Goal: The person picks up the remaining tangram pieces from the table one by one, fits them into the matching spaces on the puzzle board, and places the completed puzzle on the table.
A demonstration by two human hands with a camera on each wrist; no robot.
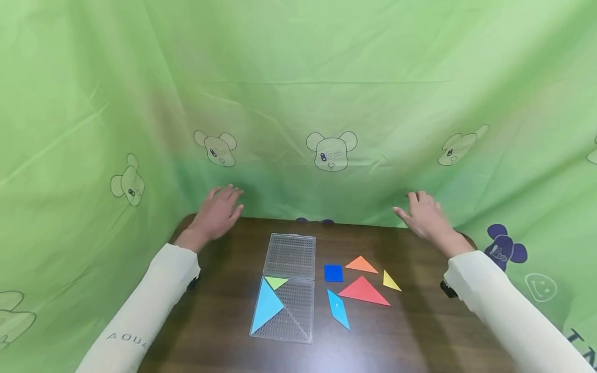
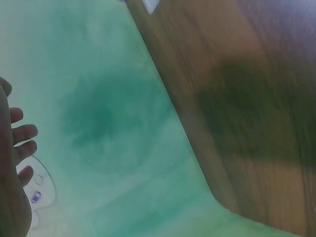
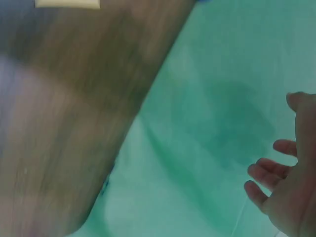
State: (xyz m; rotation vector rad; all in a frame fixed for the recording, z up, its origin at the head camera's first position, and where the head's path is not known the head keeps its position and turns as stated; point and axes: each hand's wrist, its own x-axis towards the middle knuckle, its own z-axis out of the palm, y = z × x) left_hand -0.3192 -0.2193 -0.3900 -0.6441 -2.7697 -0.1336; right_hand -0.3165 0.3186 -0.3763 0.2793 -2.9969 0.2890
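My left hand (image 1: 219, 211) hovers over the far left edge of the table, fingers loosely extended and holding nothing. Across from it, my right hand (image 1: 425, 216) is raised near the far right edge, also with nothing in it. Between them lies an unfolded clear plastic case (image 1: 290, 256). In its near half sit a large light blue triangle (image 1: 267, 306) and a small green triangle (image 1: 276, 282). To the right are a dark blue square (image 1: 333, 273), an orange triangle (image 1: 361, 264), a red triangle (image 1: 365, 291), a yellow triangle (image 1: 391, 281) and a blue parallelogram (image 1: 338, 309).
The brown wooden table (image 1: 210, 321) has rounded far corners. A green cloth (image 1: 280, 103) with bear-head prints hangs close behind its far edge and at both sides.
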